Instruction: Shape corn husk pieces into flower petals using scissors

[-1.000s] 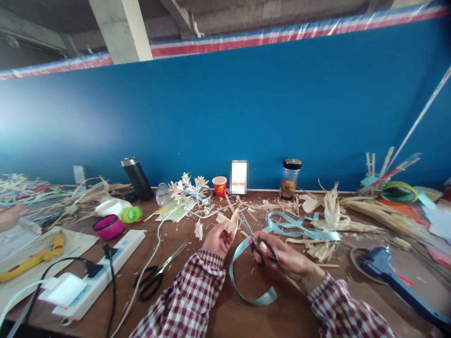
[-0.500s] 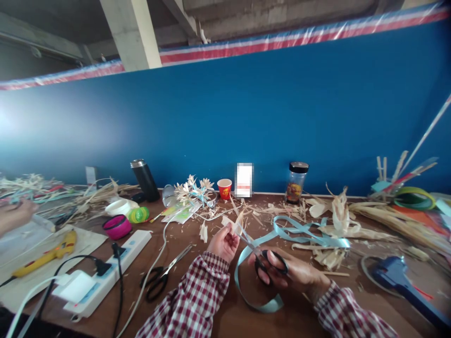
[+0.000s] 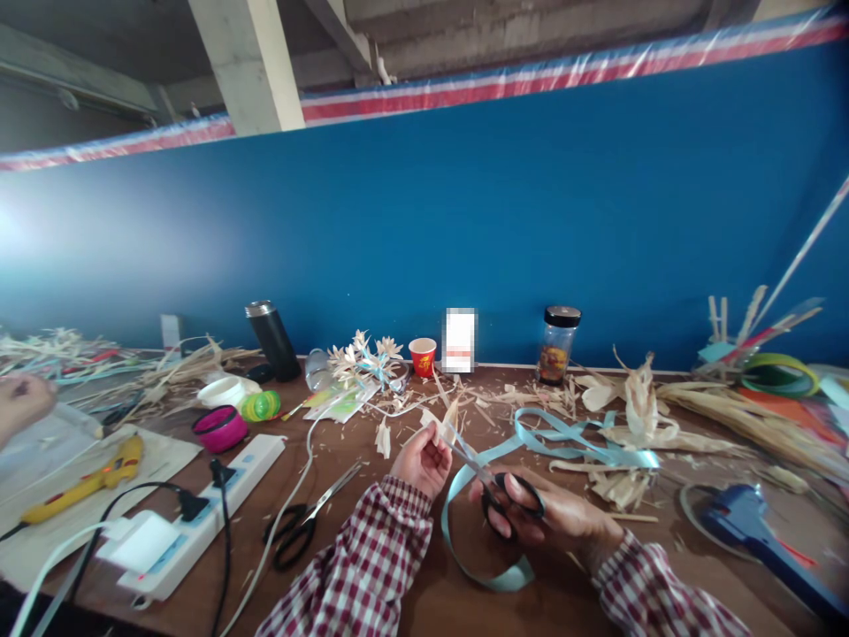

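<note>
Between the fingertips of my left hand [image 3: 424, 458] is pinched a pale piece of corn husk [image 3: 449, 418]. My right hand [image 3: 540, 509] is wrapped round the black handles of a pair of scissors [image 3: 478, 466], whose blades point up and left and meet the husk. Whether the blades are parted is hard to make out. A light blue ribbon [image 3: 487, 581] curls on the table below and behind the scissors. A second pair of scissors [image 3: 302, 524] lies left of my left forearm. Husk scraps and a small husk piece [image 3: 383, 438] lie near my left hand.
A white power strip [image 3: 218, 509] with cords and a yellow glue gun [image 3: 86, 491] lie at left, where another person's hand [image 3: 25, 402] shows. A blue glue gun [image 3: 749, 522] lies at right. Behind stand a red paper cup [image 3: 423, 356], a glass jar [image 3: 557, 349] and a black bottle [image 3: 273, 341].
My hands have barely moved; the scissors have shifted very slightly at the husk. The other person's hand at the far left has drawn a little to the left.
</note>
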The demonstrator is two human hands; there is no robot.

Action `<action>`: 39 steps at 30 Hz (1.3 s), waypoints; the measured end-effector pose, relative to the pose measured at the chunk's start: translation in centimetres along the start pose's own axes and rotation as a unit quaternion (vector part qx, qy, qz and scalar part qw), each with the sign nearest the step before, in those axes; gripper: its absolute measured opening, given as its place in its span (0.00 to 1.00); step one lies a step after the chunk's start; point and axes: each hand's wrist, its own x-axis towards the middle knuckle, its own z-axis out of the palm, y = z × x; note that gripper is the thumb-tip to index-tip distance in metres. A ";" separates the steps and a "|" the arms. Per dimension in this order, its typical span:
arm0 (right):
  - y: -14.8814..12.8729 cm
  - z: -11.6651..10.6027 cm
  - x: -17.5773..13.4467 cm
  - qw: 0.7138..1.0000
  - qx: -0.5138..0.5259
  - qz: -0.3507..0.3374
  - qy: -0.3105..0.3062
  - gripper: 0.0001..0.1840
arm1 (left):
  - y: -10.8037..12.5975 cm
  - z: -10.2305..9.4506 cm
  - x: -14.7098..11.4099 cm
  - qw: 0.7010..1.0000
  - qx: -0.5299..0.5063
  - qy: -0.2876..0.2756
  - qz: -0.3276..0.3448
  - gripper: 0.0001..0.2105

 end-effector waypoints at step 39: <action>0.1 -0.1 0.1 1.000 0.018 -0.018 0.003 0.30 | -0.2 -0.5 0.0 0.998 -0.021 -0.063 0.018 0.09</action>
